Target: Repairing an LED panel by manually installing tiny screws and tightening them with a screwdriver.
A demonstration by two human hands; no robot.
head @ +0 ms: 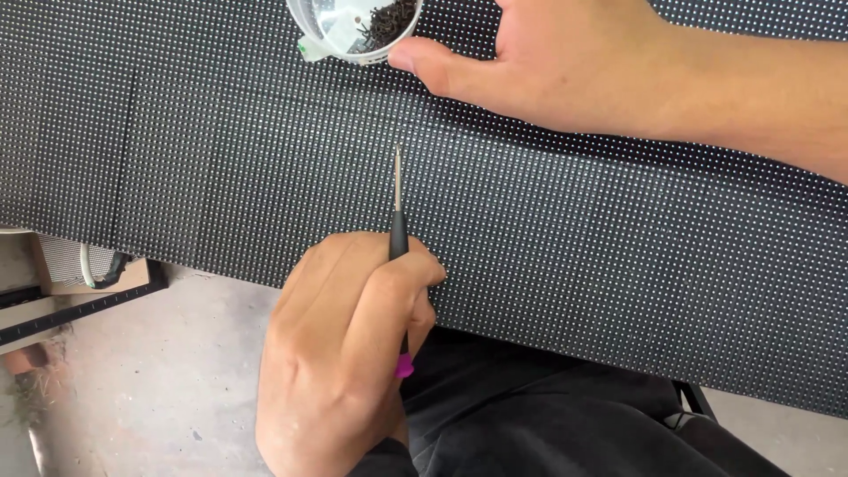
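- Across the middle of the frame lies a large black panel studded with a fine grid of small white dots [618,265], running from the left edge down toward the lower right; its near edge overhangs dark trousers [530,415] at the bottom centre.
- Lower centre, the left hand [340,353] holds a slim tool with a black shaft, a thin metal tip and a magenta end cap [399,238]. The fingers [402,278] are curled shut around the shaft in a pen-like grip, likely for fine control of the tip.
- The metal tip points toward the top of the frame and ends over the dotted surface, just above the curled fingers; whether it touches the panel I cannot tell. The magenta cap pokes out below the hand.
- Upper right, the right hand [565,62] rests flat on the panel, open and holding nothing, seemingly steadying it.
- Its thumb lies just beside a small clear round plastic cup holding tiny dark pieces [358,26] at the top centre, kept near the working spot.
- Lower left shows grey concrete floor [159,389] with a dark frame strip.
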